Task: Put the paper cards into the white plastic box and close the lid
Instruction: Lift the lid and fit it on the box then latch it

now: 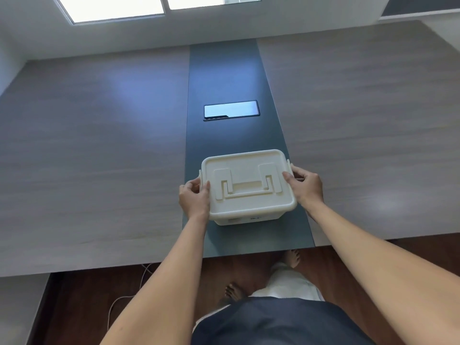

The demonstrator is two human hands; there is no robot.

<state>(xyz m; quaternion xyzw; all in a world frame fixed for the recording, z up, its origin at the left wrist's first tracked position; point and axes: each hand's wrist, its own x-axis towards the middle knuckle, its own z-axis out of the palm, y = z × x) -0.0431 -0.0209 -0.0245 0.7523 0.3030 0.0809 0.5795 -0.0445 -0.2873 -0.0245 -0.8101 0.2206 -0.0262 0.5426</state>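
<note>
The white plastic box (246, 215) stands on the dark centre strip of the table, near its front edge. Its lid (249, 168) lies flat on top with the carry handle folded down. My left hand (195, 199) grips the box's left side, thumb on the lid and fingers around the left latch. My right hand (305, 184) grips the right side the same way, at the right latch. No paper cards show anywhere; the inside of the box is hidden by the lid.
A glossy black rectangular panel (231, 110) is set into the dark strip (224, 70) beyond the box. Grey wood-grain tabletop (99, 158) spreads to both sides. Below the front edge are dark floor, a white cable (119, 302) and my bare feet.
</note>
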